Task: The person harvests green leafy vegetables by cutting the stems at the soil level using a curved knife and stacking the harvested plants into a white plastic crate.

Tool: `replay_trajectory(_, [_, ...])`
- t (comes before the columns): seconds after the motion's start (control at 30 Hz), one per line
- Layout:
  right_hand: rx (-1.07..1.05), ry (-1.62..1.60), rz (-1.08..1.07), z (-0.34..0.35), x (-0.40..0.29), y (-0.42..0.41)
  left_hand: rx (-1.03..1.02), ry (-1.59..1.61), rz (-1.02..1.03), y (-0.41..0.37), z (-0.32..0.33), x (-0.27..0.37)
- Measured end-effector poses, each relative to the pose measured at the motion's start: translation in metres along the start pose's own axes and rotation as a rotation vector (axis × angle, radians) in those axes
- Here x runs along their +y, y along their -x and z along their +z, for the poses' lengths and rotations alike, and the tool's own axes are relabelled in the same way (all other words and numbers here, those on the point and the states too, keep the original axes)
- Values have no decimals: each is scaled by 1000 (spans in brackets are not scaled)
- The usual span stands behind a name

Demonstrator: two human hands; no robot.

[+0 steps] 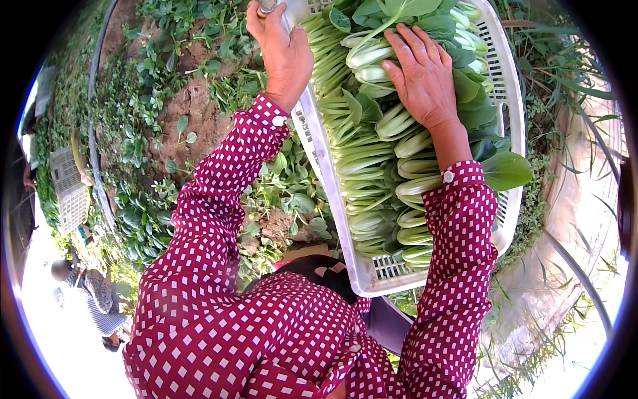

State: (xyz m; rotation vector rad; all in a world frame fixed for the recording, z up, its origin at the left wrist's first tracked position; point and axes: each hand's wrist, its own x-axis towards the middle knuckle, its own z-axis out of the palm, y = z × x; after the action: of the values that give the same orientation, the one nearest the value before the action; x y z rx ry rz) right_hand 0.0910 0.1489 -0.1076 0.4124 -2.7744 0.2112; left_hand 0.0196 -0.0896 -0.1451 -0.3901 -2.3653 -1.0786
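A white plastic crate (pixel 344 224) stands before me, filled with rows of bok choy (pixel 366 164), pale stalks towards the left and middle, dark leaves between. My right hand (pixel 423 75) lies with spread fingers on top of the bok choy near the crate's far part, its fingertips on stalks and leaves. My left hand (pixel 284 55) is at the crate's upper left edge, its fingers curled around a small metal and wooden tool (pixel 266 9), which shows only in part at the picture's rim. One large leaf (pixel 506 171) hangs over the crate's right side.
Low green plants (pixel 142 219) grow in brown soil left of the crate, with a dark hose (pixel 93 99) running through them. A second crate (pixel 70 189) lies far left; another person (pixel 94 294) is beyond it. Clear plastic film (pixel 528 299) and a curved pipe (pixel 580 279) are at the right.
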Motion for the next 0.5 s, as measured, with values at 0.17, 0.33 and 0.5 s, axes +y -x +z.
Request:
replay_trajectory(0.17, [6, -37, 23, 23, 5, 14, -31, 45, -74, -6, -4, 31])
replay_trajectory(0.33, [14, -43, 13, 3, 1, 6, -93, 78, -181, -8, -2, 31])
replay_trajectory(0.5, [48, 42, -6, -33, -17, -13, -52, -27, -95, -10, 2, 27])
